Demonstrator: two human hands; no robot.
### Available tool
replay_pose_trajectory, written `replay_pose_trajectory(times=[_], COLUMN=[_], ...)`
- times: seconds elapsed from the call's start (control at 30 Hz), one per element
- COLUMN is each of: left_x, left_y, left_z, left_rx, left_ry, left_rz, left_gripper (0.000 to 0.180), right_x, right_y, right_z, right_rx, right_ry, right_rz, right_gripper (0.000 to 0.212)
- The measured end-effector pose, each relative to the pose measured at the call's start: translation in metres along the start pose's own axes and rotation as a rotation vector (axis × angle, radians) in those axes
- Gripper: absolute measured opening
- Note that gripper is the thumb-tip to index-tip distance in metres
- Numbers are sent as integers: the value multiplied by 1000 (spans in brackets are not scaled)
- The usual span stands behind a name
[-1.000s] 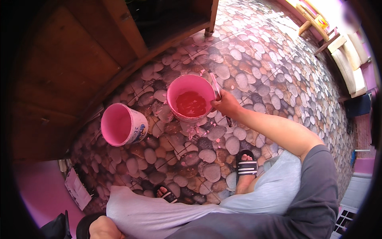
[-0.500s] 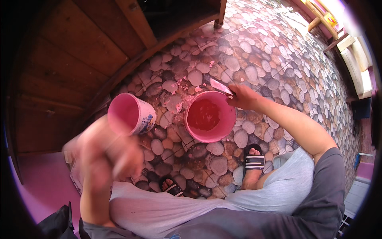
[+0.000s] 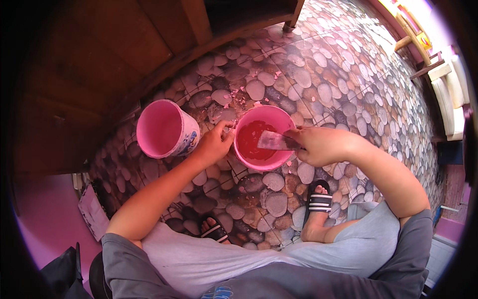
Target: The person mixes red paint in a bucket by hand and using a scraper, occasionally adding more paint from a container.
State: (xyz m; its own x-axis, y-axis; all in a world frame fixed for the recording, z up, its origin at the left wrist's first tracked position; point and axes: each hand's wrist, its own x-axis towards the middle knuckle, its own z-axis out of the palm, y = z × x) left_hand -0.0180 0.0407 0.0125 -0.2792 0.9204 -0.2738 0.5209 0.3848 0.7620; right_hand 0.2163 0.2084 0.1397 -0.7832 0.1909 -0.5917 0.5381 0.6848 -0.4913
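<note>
A pink bucket (image 3: 284, 117) with reddish liquid (image 3: 251, 134) in its bottom stands on the floor in front of me. My left hand (image 3: 215, 143) is closed at its left rim, the fingertips pinching the edge. In my right hand (image 3: 321, 144) is a putty knife (image 3: 271, 141), its flat, smeared blade reaching over the right rim and above the liquid. Whether the blade's tip touches the liquid I cannot tell. To the left a second pink bucket (image 3: 189, 132), with a white printed outer side, leans toward me with its mouth showing.
Pink flakes (image 3: 239, 93) lie scattered on the pebble-patterned floor (image 3: 303, 94) beyond the bucket. A dark wooden cabinet (image 3: 119, 55) fills the upper left. My sandalled feet (image 3: 318, 202) flank the near floor. At the far right are a cream cushioned seat (image 3: 445, 99) and wooden furniture.
My left hand has swung from the lower left to the bucket's rim. The putty knife has come from beyond the far rim to over the liquid, its blade now pointing into the bucket.
</note>
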Motion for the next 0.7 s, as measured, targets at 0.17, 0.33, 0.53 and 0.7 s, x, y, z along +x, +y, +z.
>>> replay_pose_trajectory(times=[0.17, 0.33, 0.53, 0.7], left_x=[-11, -32, -28, -29], left_y=[-1, 6, 1, 17], left_z=[21, 32, 29, 17], left_rx=[-256, -584, -379, -460], left_ry=[-44, -134, -267, -345], left_rz=[-67, -301, -260, -290], left_gripper=[34, 34, 34, 40], right_x=[47, 88, 116, 120], right_y=[5, 8, 41, 54], right_z=[34, 68, 127, 137], right_rx=[-319, -332, -968, -1068], right_ry=[-66, -115, -268, -214], right_rz=[159, -4, -296, -341], right_gripper=[46, 43, 22, 22])
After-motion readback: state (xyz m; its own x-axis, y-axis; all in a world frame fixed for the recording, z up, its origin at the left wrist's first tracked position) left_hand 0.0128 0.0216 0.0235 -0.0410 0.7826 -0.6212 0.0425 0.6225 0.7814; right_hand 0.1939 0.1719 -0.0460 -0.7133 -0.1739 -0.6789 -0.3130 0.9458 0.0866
